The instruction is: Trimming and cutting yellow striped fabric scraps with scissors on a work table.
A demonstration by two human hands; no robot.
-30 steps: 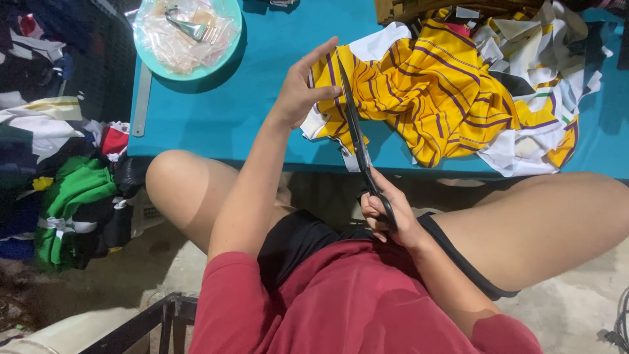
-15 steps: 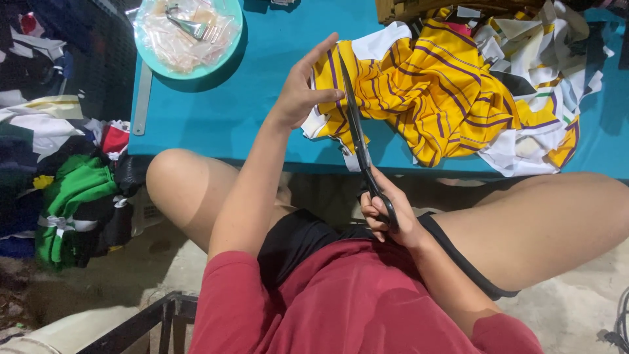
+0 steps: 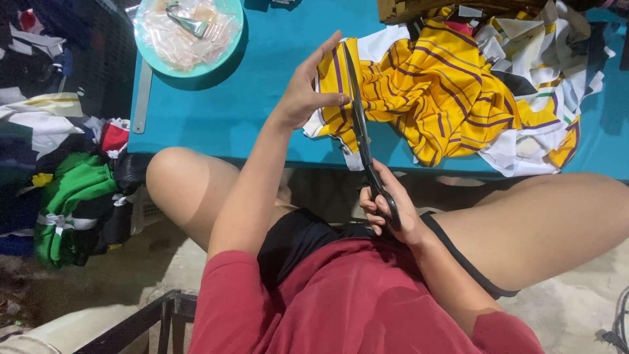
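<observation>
My right hand [image 3: 391,211] grips the handles of long black scissors [image 3: 362,131], whose blades run up across the edge of a yellow cloth with purple stripes [image 3: 432,98]. My left hand [image 3: 308,88] pinches the left end of that cloth beside the blades, fingers stretched upward. The cloth lies bunched on a teal table [image 3: 262,111], near its front edge. White and yellow fabric pieces [image 3: 544,78] spread to the right of it.
A round teal bowl [image 3: 190,36] with crinkled plastic and a metal clip sits at the table's back left. A grey metal ruler [image 3: 141,95] lies along the left edge. Piles of green, white and dark clothes [image 3: 72,190] cover the floor at left. My bare knees sit under the table.
The scissors' blades have slid a little farther up along the striped cloth. My left hand has shifted its hold slightly beside them.
</observation>
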